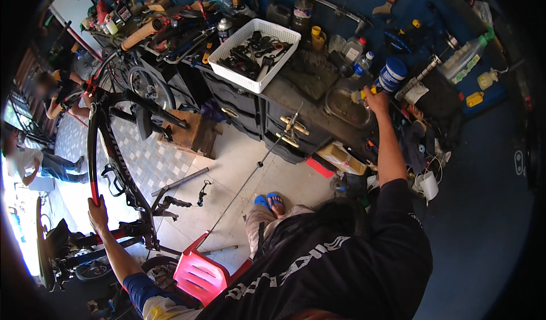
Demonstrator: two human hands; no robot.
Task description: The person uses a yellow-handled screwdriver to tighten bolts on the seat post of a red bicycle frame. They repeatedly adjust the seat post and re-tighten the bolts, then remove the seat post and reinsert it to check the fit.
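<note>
My left hand (98, 213) is closed around a red-and-black tube of the bicycle frame (116, 155), which hangs raised at the left with its fork and bars. Far to the right, my right hand (375, 99) grips a short yellow-handled tool (359, 96) that looks like a brush; its tip is too small to make out surely. The tool is over a shallow oval metal tray (335, 111) on the workbench. Beside that hand stands a blue tub (392, 73) with a white band.
A white plastic basket (255, 81) of dark bike parts sits on the cluttered bench (284, 98). Several bottles (354, 48) line the wall. A pink plastic chair (200, 274), a long thin rod (260, 164) and a wooden box (187, 133) are nearby. Two people are at the far left.
</note>
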